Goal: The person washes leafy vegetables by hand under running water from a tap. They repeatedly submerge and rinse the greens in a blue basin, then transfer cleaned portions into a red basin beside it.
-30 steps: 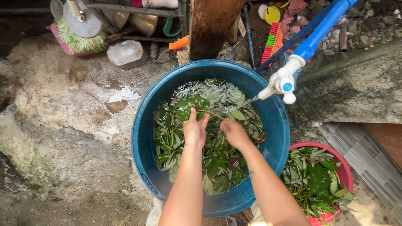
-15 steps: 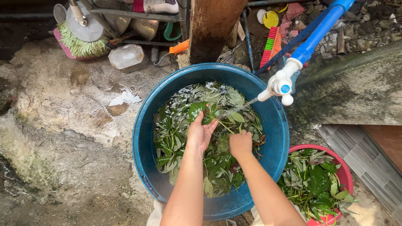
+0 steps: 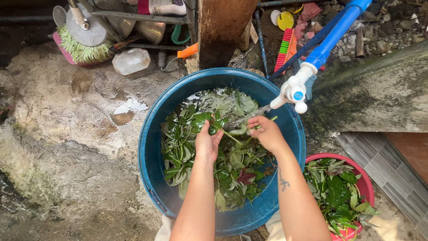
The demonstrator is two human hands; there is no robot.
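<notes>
Over the blue tub [image 3: 151, 147], a leafy sprig [image 3: 214, 123] between both hands' fingers [image 3: 261, 122], seemingly pinched shut

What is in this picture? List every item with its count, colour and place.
basin: one, blue, centre, filled with water.
leafy greens: many, green, floating in the basin.
leafy stem: one, green, held between both hands under the water stream.
tap: one, white, on a blue pipe, upper right, running.
small basin: one, red, lower right, holding more leaves.
brush: one, multicoloured bristles, top centre.
plastic container: one, clear, top left.
broom head: one, green and pink, top left.
wooden post: one, brown, top centre.
left hand: one, fingers on the leafy stem.
right hand: one, gripping the stem's end.
</notes>
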